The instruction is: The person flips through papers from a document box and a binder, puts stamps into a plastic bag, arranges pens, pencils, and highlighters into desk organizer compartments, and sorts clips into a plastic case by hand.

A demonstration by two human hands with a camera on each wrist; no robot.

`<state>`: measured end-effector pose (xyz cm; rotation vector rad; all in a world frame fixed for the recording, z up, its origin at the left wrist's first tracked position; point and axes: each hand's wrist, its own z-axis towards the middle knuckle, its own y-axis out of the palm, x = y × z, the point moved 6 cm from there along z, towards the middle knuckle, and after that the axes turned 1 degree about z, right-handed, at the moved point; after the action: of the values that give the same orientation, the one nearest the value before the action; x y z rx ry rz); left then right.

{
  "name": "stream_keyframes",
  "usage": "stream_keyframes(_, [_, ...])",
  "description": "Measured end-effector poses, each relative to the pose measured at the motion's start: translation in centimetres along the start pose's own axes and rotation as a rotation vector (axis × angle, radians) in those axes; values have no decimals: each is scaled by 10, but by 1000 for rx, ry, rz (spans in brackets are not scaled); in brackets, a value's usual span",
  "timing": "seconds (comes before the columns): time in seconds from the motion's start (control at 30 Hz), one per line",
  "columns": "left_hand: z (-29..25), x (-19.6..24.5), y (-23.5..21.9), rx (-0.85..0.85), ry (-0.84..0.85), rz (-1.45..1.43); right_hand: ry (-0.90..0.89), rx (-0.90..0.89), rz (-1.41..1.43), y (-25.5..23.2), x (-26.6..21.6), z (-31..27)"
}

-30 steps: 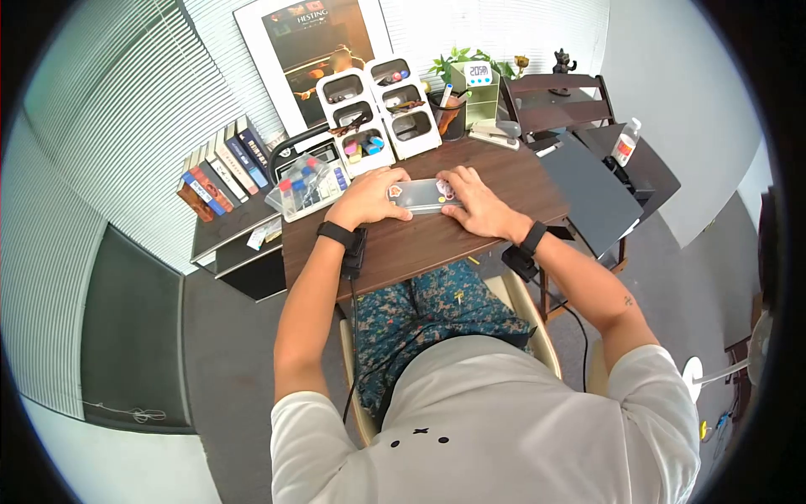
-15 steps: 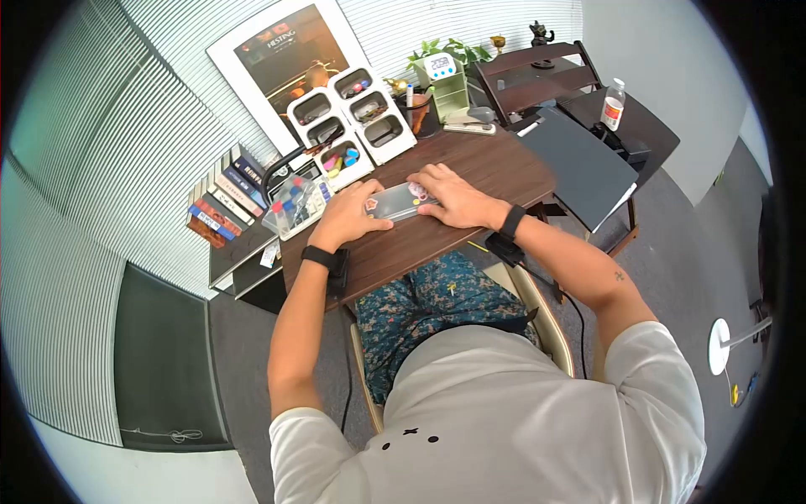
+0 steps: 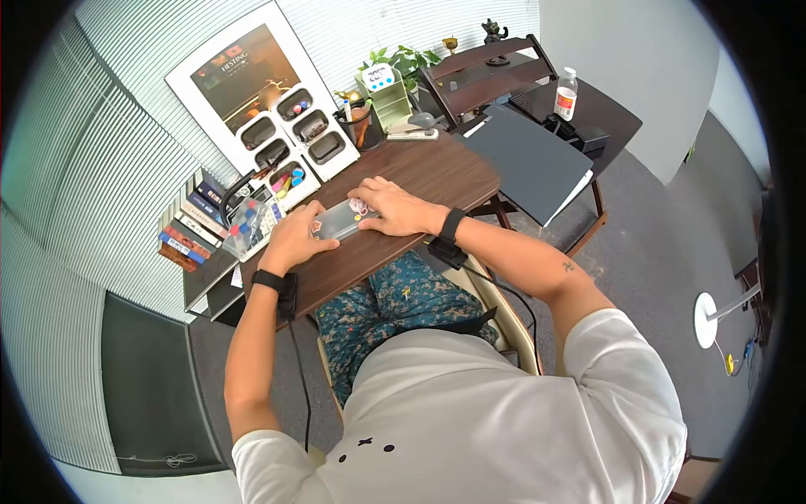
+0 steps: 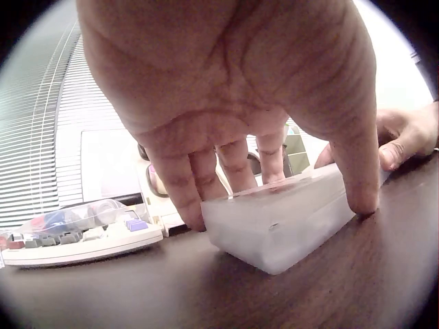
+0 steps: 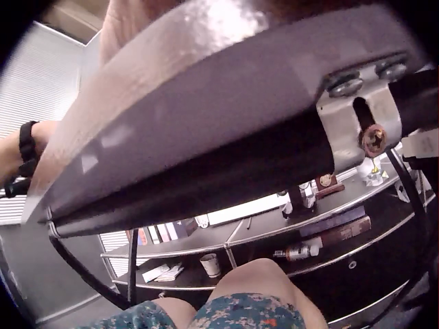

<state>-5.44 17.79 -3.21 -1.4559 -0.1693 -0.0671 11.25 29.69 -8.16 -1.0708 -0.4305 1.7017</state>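
A frosted, see-through pencil case [image 3: 338, 220] with stickers on its lid lies on the brown wooden table. My left hand [image 3: 295, 239] holds its left end. In the left wrist view the fingers reach down behind the case and the thumb [image 4: 360, 188] stands along its near side, tip at the tabletop. At the other end, my right hand [image 3: 401, 210] grips the case, fingers over the far edge and thumb on the near side. The right wrist view looks under the tabletop edge [image 5: 171, 116], so that hand's hold is hidden there.
Left of the case sits a white keyboard-like device [image 4: 82, 248] with a clear box of coloured things. Behind are a white organizer [image 3: 317, 178], a pen holder [image 3: 361, 134] and a stapler [image 3: 413, 133]. A dark folder [image 3: 529, 160] and a bottle [image 3: 565, 99] lie to the right.
The head view has turned, so table, hands and case appear farther left and more tilted. Both hands keep their places at the two ends of the case.
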Motion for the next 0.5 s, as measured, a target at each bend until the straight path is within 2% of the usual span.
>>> stream_keyframes(0.1, [-6, 6, -2, 15, -10, 27, 2, 46, 16, 1, 0, 1])
stream_keyframes(0.3, [-17, 8, 12, 47, -8, 49, -19, -59, -191, 6, -17, 5])
stream_keyframes(0.37, [-24, 15, 16, 214, 93, 94, -167, 5, -208, 10, -24, 8])
stream_keyframes(0.5, [-35, 9, 16, 152, 9, 13, -184, -32, -162, 13, -23, 7])
